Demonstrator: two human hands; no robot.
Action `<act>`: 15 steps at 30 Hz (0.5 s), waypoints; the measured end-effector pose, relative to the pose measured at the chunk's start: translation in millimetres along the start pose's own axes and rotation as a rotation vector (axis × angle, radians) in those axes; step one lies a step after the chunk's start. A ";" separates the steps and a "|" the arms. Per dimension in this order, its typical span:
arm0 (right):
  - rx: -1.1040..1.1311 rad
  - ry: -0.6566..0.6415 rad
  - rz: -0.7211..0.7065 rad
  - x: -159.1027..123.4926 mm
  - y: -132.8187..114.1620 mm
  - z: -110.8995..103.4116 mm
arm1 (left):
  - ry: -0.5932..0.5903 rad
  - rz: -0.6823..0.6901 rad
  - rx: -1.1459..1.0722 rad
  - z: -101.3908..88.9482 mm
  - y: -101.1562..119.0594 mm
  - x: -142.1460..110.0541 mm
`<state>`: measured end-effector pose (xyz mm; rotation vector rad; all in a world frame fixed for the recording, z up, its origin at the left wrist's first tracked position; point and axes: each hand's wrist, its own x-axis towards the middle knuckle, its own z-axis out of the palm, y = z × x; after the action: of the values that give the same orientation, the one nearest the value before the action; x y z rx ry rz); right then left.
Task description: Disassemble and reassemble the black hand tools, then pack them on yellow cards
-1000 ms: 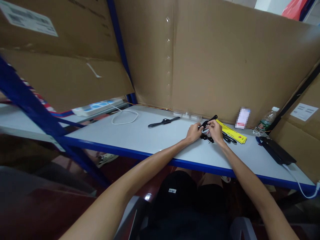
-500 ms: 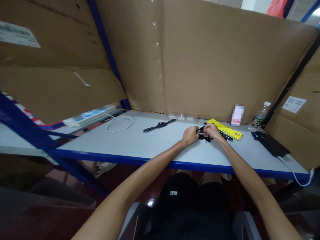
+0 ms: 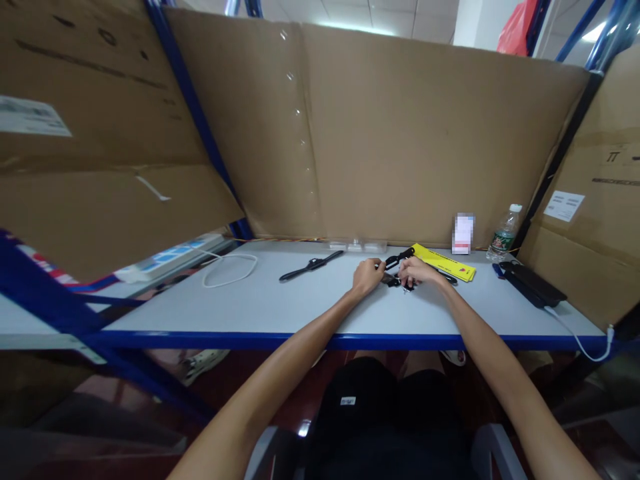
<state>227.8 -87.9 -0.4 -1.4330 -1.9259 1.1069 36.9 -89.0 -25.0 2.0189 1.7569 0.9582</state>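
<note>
My left hand (image 3: 369,275) is closed, its fingertips pinching a black strap-like piece (image 3: 399,259) that stretches up and right towards a yellow card. Just to its right, my right hand (image 3: 416,272) is bent over small dark parts (image 3: 393,281) with a shiny metal bit, fingers pressed together. What exactly its fingertips hold is hidden. Farther left on the table lies another black strap (image 3: 311,265) with a wider middle, like a watch band. Both hands rest close to the tabletop (image 3: 280,307).
A yellow card (image 3: 445,263) lies beyond my right hand, near a phone (image 3: 463,235) and a bottle (image 3: 504,233). At right sits a black case (image 3: 533,283) with a white cable. A clear plastic box (image 3: 357,246) and a looped white cable (image 3: 230,270) lie farther left. Cardboard walls (image 3: 400,140) enclose the table.
The head view has tilted up. The black strap piece now extends out from my left hand to the upper right, where it was bunched between the hands before.
</note>
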 end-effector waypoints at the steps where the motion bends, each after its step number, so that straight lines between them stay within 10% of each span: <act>1: 0.001 0.029 -0.014 -0.3 -1.4 -0.8 | 0.014 -0.009 -0.029 0.8 -1.9 2.0; 7: -0.385 0.819 -0.285 -9.1 -7.1 -7.8 | 0.078 0.008 -0.049 0.6 -5.8 4.5; 15: -1.001 0.483 -0.330 -15.1 -5.3 -2.2 | 0.141 0.139 -0.236 4.1 -7.9 4.5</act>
<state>231.6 -102.1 6.4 -1.5203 -2.2813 -0.4313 33.7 -82.3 -31.5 1.9825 1.5018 1.3141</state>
